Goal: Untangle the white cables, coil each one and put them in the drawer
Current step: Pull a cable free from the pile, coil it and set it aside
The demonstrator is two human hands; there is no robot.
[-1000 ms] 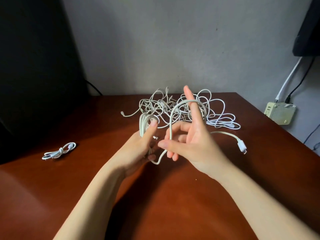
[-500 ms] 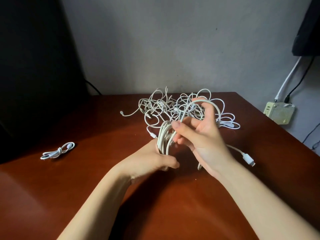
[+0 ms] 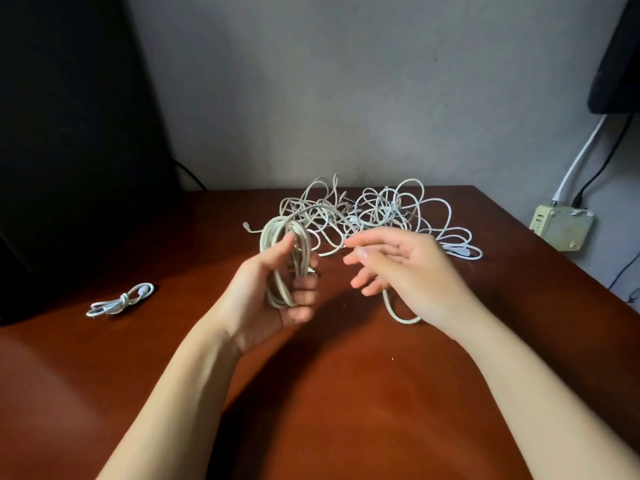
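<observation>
Gripping coiled cable in left hand; right hand fingers spread, tail hanging beneath.

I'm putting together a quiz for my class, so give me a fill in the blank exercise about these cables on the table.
The coil is gripped in the ___ hand.
On the table, only ___ tied bundle lies apart from the rest.
The tangle sits at the table edge nearest the ___.
Missing words: left; one; wall.
</observation>
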